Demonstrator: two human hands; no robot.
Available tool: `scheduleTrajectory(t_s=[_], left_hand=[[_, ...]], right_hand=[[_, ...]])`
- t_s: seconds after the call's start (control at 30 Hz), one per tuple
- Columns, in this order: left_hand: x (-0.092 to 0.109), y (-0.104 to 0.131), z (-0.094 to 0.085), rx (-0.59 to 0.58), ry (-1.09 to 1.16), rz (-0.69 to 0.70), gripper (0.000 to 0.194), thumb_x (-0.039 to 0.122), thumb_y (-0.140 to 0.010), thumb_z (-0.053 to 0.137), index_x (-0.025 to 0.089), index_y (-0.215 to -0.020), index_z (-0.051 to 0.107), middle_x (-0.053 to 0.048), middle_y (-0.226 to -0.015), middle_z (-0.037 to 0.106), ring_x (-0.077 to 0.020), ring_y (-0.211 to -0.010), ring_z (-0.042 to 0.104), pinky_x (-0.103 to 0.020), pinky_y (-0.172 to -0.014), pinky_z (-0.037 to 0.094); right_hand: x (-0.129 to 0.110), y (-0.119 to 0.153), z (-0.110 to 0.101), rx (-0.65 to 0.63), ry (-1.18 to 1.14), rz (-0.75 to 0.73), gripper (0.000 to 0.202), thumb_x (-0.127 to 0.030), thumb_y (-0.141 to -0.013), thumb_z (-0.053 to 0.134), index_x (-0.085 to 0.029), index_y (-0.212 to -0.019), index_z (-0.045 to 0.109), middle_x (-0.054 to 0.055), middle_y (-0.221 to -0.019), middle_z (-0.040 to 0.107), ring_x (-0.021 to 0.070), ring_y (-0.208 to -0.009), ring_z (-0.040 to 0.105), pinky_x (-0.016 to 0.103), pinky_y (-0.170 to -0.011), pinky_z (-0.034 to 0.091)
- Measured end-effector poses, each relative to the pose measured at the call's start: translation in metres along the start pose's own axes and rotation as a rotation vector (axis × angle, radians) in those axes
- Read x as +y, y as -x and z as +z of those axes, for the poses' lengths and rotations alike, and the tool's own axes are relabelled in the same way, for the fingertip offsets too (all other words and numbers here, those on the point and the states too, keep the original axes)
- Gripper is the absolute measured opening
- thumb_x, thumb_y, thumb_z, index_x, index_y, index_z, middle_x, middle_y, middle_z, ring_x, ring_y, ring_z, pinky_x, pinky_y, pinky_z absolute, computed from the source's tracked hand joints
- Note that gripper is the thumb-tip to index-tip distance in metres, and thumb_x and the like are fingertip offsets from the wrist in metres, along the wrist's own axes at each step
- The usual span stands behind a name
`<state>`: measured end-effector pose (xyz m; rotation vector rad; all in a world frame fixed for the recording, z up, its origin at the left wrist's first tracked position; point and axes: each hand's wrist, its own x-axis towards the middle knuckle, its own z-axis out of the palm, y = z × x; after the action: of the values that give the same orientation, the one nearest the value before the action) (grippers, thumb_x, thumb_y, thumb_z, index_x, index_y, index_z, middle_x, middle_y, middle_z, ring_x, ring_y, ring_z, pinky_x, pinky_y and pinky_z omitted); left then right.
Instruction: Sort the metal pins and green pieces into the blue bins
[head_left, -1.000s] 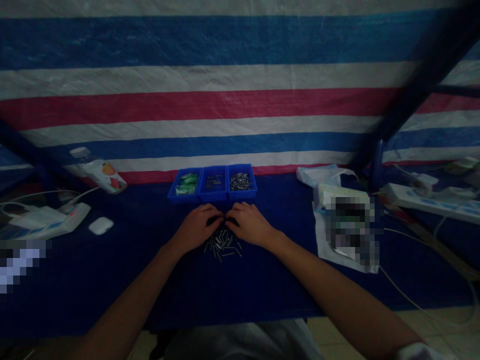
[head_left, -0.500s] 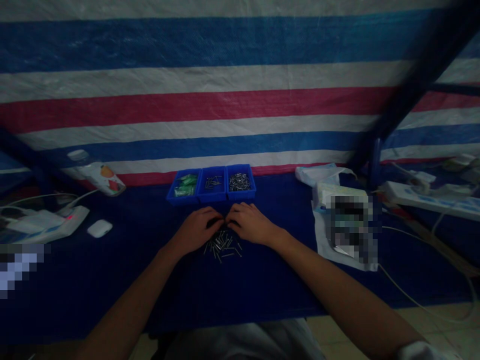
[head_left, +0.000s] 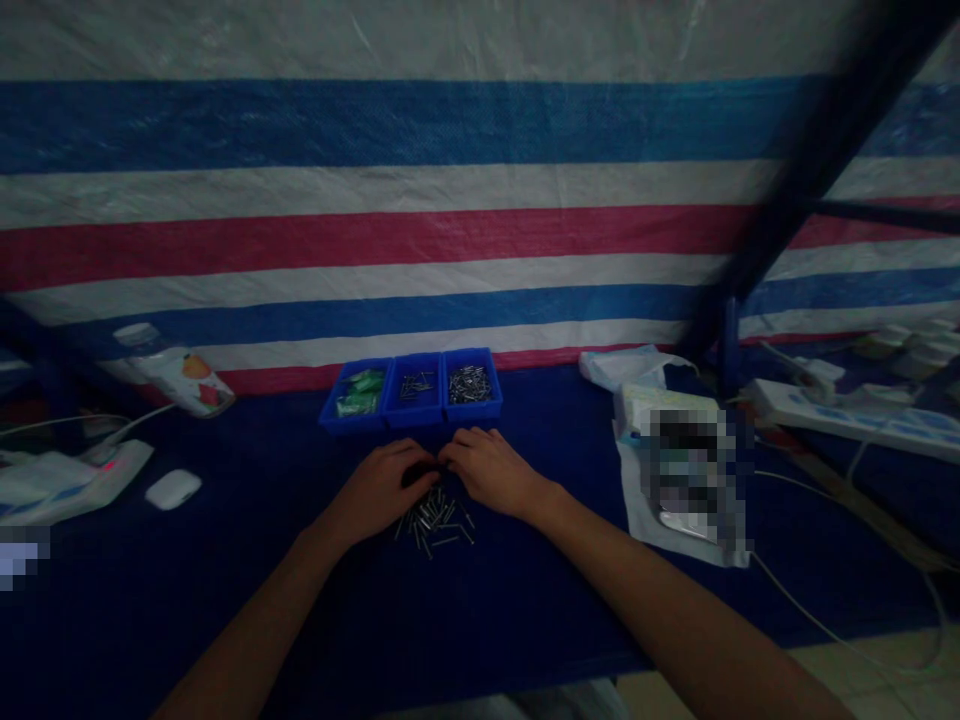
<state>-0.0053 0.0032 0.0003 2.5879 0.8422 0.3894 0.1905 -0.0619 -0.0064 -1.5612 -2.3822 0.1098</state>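
Fasteners (head_left: 435, 522), thin and metallic, lay in a loose pile just below the centre of the frame, on a dark blue table (head_left: 480, 620). The left hand (head_left: 386, 487) came in from the lower left and arched over the pile's upper left edge, its thumb pointing toward the metal pieces. The right hand (head_left: 495, 475) came in from the lower right, fingers curled, just beside the pile's upper right edge. The fingertips of both hands met or nearly met above the pile; whether either grip was clamped on a piece could not be told, as the gap between them was dark.

Beyond the hands, near the centre, three blue bins stood side by side: the left bin (head_left: 349, 424) held green packets, the middle bin (head_left: 412, 417) a few metal pieces, the right bin (head_left: 474, 410) a dense heap of them. At the left of the frame a bottle (head_left: 176, 372) leaned above a small white case (head_left: 173, 489). At the right, a white power strip (head_left: 840, 412) lay beyond a partly pixelated cluster on a pale sheet (head_left: 637, 500). A striped tarp (head_left: 450, 235) filled the top.
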Motion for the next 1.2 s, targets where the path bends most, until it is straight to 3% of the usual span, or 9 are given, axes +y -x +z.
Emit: scheduleTrajectory(t_s=[0.1,0.5,0.8,0.97,1.07,1.2], left_hand=[[0.001,0.0,0.0,0.0,0.011,0.006,0.015,0.028,-0.092,0.055,0.021,-0.095,0.068,-0.003,-0.095,0.065,-0.0181,-0.087,0.061,-0.033,-0.079,0.046],[0.002,-0.001,0.0,0.005,0.03,-0.023,0.015,0.027,-0.091,0.055,0.02,-0.097,0.068,-0.003,-0.097,0.065,-0.0178,-0.087,0.062,-0.032,-0.079,0.046],[-0.001,-0.001,0.0,0.169,0.067,-0.036,0.019,0.03,-0.094,0.052,0.02,-0.097,0.067,-0.002,-0.096,0.066,-0.0169,-0.087,0.062,-0.031,-0.079,0.046],[0.0,-0.001,-0.001,0.15,0.077,-0.011,0.02,0.033,-0.094,0.052,0.02,-0.097,0.067,-0.003,-0.094,0.066,-0.0177,-0.086,0.062,-0.032,-0.079,0.047],[0.0,-0.001,-0.001,0.125,0.088,0.01,0.018,0.033,-0.093,0.054,0.02,-0.097,0.067,-0.003,-0.093,0.065,-0.0177,-0.085,0.062,-0.032,-0.078,0.046],[0.001,-0.001,0.001,0.131,0.127,0.053,0.02,0.031,-0.096,0.05,0.02,-0.095,0.067,-0.003,-0.092,0.065,-0.0167,-0.084,0.061,-0.03,-0.078,0.045]], right_hand=[[-0.003,-0.001,0.002,0.008,0.043,0.064,0.023,-0.018,-0.095,0.043,-0.021,-0.111,0.06,0.008,-0.107,0.061,0.0217,-0.097,0.056,0.036,-0.081,0.039],[-0.011,-0.005,0.007,-0.019,0.003,0.137,0.031,-0.006,-0.088,0.04,-0.016,-0.109,0.06,0.012,-0.111,0.057,0.0241,-0.101,0.055,0.04,-0.086,0.036],[-0.018,-0.005,0.001,0.106,-0.104,0.188,0.032,-0.003,-0.085,0.041,-0.015,-0.109,0.059,0.011,-0.111,0.061,0.0222,-0.106,0.056,0.05,-0.105,0.023],[-0.016,-0.008,-0.001,0.209,-0.297,0.196,0.021,-0.013,-0.093,0.042,-0.017,-0.104,0.059,0.008,-0.105,0.067,0.0193,-0.101,0.06,0.049,-0.103,0.027],[-0.016,-0.011,-0.001,0.292,-0.427,0.2,0.024,-0.012,-0.088,0.049,-0.018,-0.108,0.06,0.004,-0.099,0.071,0.0177,-0.095,0.064,0.045,-0.101,0.032],[-0.016,-0.015,-0.003,0.367,-0.635,0.235,0.021,-0.014,-0.085,0.056,-0.018,-0.104,0.066,0.004,-0.091,0.073,0.0164,-0.086,0.068,0.034,-0.085,0.045]])
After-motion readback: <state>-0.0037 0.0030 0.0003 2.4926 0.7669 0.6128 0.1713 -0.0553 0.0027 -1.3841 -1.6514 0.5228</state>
